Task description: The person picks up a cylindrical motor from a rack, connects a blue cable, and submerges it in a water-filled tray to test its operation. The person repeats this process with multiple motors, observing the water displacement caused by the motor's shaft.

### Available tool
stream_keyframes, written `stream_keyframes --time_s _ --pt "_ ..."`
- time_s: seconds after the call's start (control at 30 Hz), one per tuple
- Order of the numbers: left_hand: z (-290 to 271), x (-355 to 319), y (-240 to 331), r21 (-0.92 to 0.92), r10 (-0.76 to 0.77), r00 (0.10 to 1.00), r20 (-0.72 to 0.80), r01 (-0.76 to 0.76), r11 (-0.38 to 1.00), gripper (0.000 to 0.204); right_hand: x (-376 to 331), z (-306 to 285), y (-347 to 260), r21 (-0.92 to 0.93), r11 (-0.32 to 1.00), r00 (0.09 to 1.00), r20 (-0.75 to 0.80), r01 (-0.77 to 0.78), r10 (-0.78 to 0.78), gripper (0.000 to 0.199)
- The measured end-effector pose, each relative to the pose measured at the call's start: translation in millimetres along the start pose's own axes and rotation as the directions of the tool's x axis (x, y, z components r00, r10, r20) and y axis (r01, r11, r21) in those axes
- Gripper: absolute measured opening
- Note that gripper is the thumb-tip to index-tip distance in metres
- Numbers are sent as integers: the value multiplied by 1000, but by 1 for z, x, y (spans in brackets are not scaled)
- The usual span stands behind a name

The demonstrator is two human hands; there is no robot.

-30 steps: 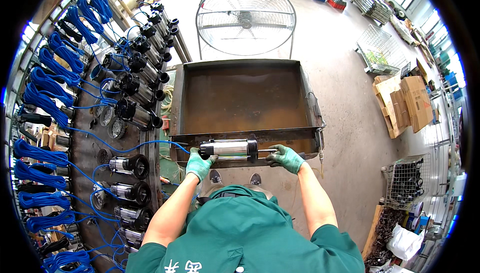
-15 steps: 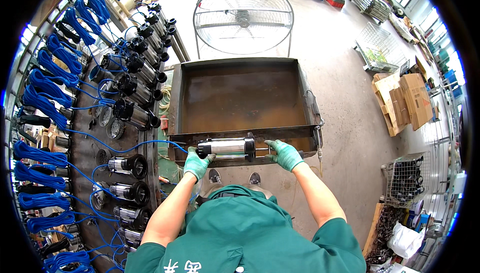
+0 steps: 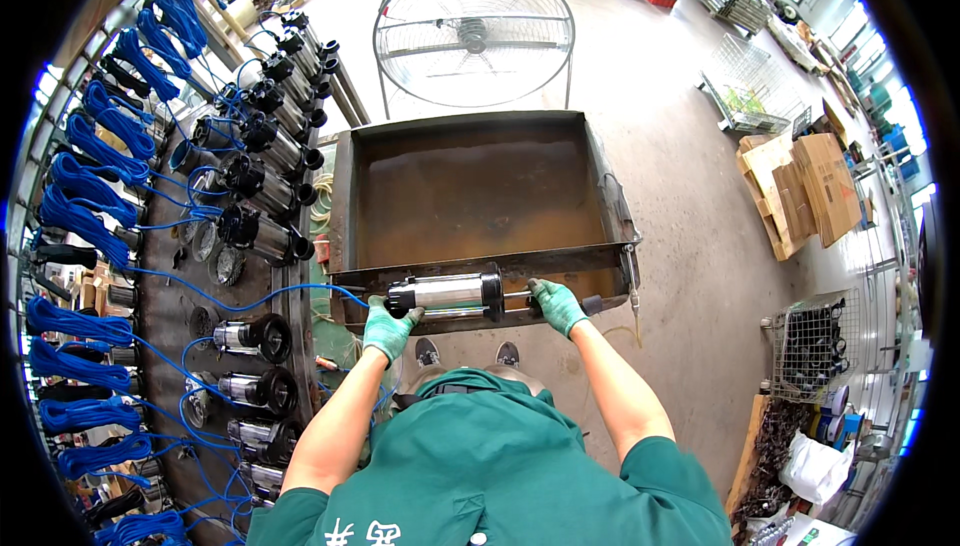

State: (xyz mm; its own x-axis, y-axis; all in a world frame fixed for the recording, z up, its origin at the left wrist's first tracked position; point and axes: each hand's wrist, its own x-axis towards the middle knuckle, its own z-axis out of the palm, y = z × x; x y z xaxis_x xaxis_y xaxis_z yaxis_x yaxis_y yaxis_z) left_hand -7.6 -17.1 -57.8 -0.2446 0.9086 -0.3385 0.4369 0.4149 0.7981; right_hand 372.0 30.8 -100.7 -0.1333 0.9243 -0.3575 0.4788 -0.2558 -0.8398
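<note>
A silver, cylindrical submersible pump motor (image 3: 447, 292) with black end caps lies crosswise at the near edge of a dark metal water tank (image 3: 340, 201). My left hand (image 3: 389, 330), in a green glove, is closed round its black left end, beside a blue cable (image 3: 300, 287) leading away to the left. My right hand (image 3: 560, 308), gloved the same way, is closed at the thin metal shaft (image 3: 517, 294) sticking out of the right end. The fingertips there are partly hidden. Brownish water fills the tank behind the motor.
On the left, a dark bench (image 3: 165, 316) carries several similar pumps (image 3: 255, 234) and coiled blue cables (image 3: 85, 316). A large round fan (image 3: 474, 34) stands beyond the tank. To the right are cardboard sheets (image 3: 825, 191) and a wire basket (image 3: 812, 346).
The whole view has shifted slightly, so things appear a little further left. Both hands keep their places at the two ends of the motor.
</note>
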Motion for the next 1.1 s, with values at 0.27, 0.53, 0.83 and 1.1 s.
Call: stream_keyframes --time_s 0.27,0.53,0.83,1.1 --pt "1 4 -12 55 106 993 -54 -103 993 63 -5 -6 -37 244 930 961 91 -276 261 58" --pt "-3 2 -4 144 109 994 -26 -104 984 70 -4 -20 -32 -413 911 974 -211 -14 -80 58" --pt "-2 0 1 126 96 995 -27 -92 988 73 -55 -137 110 -76 860 668 -666 -505 333 62" --pt "-3 9 -15 136 126 991 -32 -121 983 71 42 -174 28 -125 862 755 -553 -492 351 69"
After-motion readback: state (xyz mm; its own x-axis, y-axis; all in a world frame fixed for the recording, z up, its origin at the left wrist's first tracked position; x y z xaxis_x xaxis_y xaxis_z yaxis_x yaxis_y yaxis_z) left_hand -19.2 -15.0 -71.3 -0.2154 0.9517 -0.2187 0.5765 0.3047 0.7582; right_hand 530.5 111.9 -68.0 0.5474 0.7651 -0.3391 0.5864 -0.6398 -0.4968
